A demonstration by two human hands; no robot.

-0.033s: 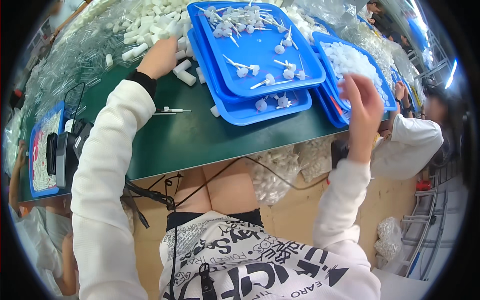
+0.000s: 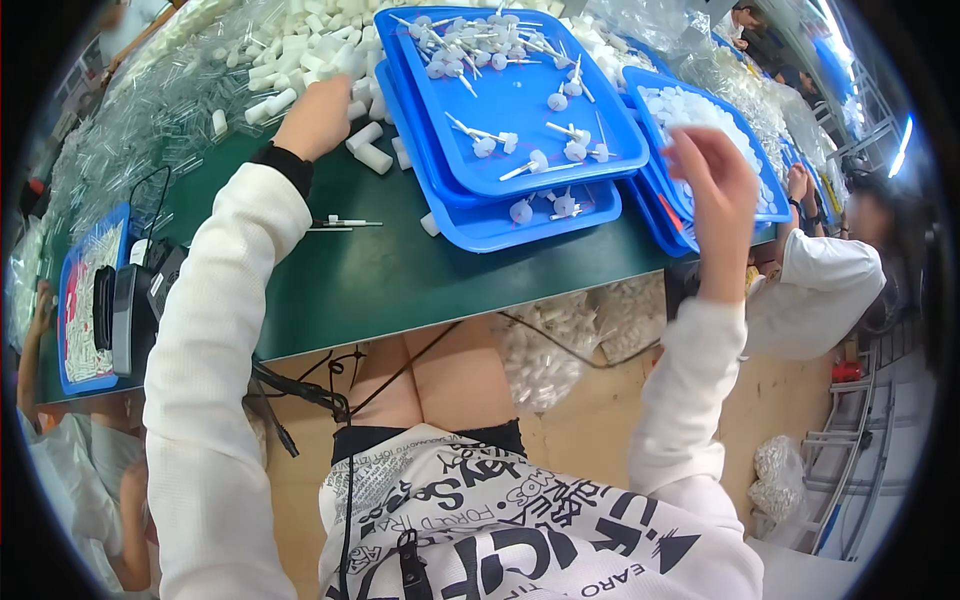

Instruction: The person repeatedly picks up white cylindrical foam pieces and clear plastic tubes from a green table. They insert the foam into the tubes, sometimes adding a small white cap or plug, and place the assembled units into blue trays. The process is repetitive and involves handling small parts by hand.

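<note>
My left hand (image 2: pixel 316 120) reaches into the near edge of a heap of short white cylinders (image 2: pixel 322 50); its fingertips are hidden, so I cannot see whether it holds one. A few cylinders (image 2: pixel 372 157) lie loose beside it. My right hand (image 2: pixel 715 178) hovers at the near side of a blue tray (image 2: pixel 785 212) of translucent white pieces (image 2: pixel 700 108), its fingers loosely bent and apart, slightly blurred, with nothing visible in them. Between my hands, a blue tray (image 2: pixel 560 180) bears thin white rods with round white discs (image 2: pixel 480 45), stacked over another blue tray (image 2: pixel 480 240).
Thin rod parts (image 2: pixel 345 223) lie on the green table (image 2: pixel 330 290). Clear plastic tubes (image 2: pixel 130 150) are piled at left, near a black device (image 2: pixel 130 310) and a blue tray (image 2: pixel 95 385). Cables (image 2: pixel 300 395) hang by my lap. Other people sit at both sides.
My right hand has shifted slightly left, its forearm a little farther forward. My left hand stays nearly where it was, at the heap of cylinders.
</note>
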